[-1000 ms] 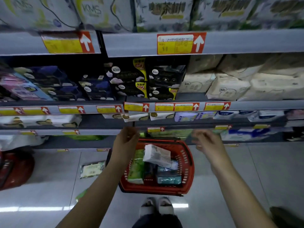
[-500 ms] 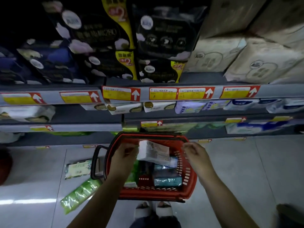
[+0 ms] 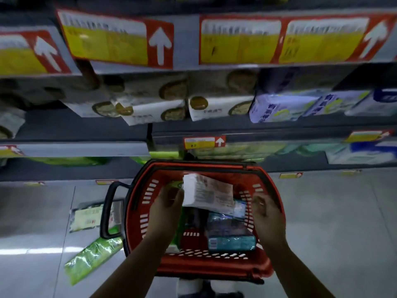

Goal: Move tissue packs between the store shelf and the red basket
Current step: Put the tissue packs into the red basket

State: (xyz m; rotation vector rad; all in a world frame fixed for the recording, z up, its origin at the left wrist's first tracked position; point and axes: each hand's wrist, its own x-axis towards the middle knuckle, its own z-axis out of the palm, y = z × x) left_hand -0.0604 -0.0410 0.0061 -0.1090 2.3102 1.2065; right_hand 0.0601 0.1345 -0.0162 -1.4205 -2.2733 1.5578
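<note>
The red basket [image 3: 214,266] stands on the floor below the store shelf [image 3: 81,148]. A white tissue pack [image 3: 207,193] lies tilted on top of its contents. My left hand [image 3: 166,204] is inside the basket and holds the pack's left end, thumb on its edge. Above the basket's right rim my right hand [image 3: 266,214] hovers with loosely curled fingers and holds nothing. A teal pack [image 3: 231,238] lies lower in the basket, and a green pack [image 3: 178,234] stands partly hidden by my left arm.
A green pack [image 3: 91,259] and a pale flat pack [image 3: 89,216] lie on the floor to the left of the basket's black handle [image 3: 107,211]. White packs [image 3: 154,110] and lavender packs [image 3: 277,107] fill the shelf above. My shoes [image 3: 193,287] are right behind the basket.
Both hands have dropped from shelf height into the basket. My left hand has closed in on the white pack's left end, and the view has tilted down and moved nearer.
</note>
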